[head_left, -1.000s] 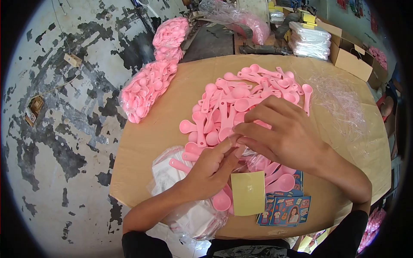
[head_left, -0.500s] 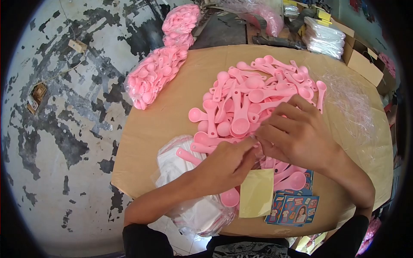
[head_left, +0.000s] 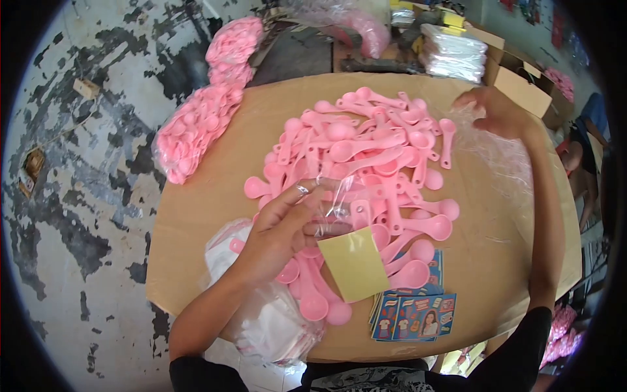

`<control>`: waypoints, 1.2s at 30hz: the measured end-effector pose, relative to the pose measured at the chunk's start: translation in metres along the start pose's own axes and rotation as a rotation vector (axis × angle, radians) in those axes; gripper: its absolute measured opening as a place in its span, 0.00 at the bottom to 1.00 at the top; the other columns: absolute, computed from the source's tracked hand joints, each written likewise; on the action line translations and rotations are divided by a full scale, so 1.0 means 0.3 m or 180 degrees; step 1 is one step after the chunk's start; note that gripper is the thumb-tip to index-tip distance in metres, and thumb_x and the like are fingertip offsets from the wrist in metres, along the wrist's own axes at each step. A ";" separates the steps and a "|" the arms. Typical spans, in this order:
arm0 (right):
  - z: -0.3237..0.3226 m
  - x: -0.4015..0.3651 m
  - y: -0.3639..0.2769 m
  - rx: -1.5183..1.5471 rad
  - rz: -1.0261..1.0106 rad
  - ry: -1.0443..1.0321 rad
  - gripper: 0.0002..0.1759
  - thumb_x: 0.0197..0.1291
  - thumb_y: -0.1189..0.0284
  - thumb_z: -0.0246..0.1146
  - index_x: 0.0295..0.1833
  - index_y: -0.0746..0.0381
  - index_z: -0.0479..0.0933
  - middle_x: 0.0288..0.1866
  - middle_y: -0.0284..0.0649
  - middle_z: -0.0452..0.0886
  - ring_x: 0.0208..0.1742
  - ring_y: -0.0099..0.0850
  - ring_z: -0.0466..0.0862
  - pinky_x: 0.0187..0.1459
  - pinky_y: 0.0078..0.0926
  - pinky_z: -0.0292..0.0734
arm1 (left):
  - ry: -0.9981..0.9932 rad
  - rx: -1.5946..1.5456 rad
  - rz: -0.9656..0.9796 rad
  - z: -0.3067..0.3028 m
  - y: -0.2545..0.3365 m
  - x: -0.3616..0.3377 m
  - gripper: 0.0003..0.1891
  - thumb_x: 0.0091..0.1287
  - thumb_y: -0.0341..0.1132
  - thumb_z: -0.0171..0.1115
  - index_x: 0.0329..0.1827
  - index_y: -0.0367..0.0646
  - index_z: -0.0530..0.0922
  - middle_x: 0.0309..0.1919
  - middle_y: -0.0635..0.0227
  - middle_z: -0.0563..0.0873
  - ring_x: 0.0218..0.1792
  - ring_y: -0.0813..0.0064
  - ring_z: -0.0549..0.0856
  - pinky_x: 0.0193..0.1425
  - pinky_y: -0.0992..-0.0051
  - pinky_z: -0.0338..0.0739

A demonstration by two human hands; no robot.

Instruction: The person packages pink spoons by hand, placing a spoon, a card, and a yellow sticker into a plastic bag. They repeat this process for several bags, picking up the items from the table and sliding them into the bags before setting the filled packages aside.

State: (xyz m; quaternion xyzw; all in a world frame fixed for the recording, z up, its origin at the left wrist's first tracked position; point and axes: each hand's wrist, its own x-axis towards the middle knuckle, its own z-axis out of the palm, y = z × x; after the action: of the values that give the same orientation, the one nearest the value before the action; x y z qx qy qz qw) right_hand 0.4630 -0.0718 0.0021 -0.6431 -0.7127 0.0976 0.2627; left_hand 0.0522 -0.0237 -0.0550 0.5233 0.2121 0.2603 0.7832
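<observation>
My left hand (head_left: pixel 284 222), with a ring on one finger, holds a small clear plastic bag (head_left: pixel 339 209) over the near side of the spoon pile. A yellow card (head_left: pixel 354 264) shows at the lower part of this bag. Out to the right, my right hand (head_left: pixel 499 112) is stretched over a heap of clear plastic strips (head_left: pixel 506 160), its thumb and fingers apart. Many pink measuring spoons (head_left: pixel 366 150) lie piled between the hands. Some more spoons (head_left: pixel 313 304) rest below my left hand.
Printed blue cards (head_left: pixel 415 318) lie near the front edge. Clear plastic bags (head_left: pixel 274 330) are stacked at front left. Filled bags of pink spoons (head_left: pixel 199 127) sit at the left edge. Behind the brown-covered table (head_left: pixel 196 261) are white packs (head_left: pixel 454 55) and a cardboard box (head_left: pixel 522 90).
My hands were together at the bag; my right hand has left it and swung far right to the plastic strips. My left hand keeps the bag, now tilted. The whole view has shifted.
</observation>
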 end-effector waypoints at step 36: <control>0.407 -0.070 -0.516 0.2709 -0.0158 -0.0506 0.12 0.64 0.78 0.62 0.52 0.64 0.82 0.39 0.34 0.84 0.35 0.13 0.79 0.34 0.14 0.74 | 0.0037 0.1547 0.0614 -0.004 0.032 -0.012 0.18 0.74 0.32 0.53 0.65 0.40 0.72 0.50 0.69 0.84 0.42 0.87 0.83 0.41 0.84 0.78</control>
State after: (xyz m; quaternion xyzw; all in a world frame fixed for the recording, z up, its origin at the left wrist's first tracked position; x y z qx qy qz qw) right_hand 0.2687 -0.0917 -0.0323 -0.4505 -0.6422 0.4257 0.4510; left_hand 0.0469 -0.0219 -0.0463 0.7125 0.2220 0.2781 0.6048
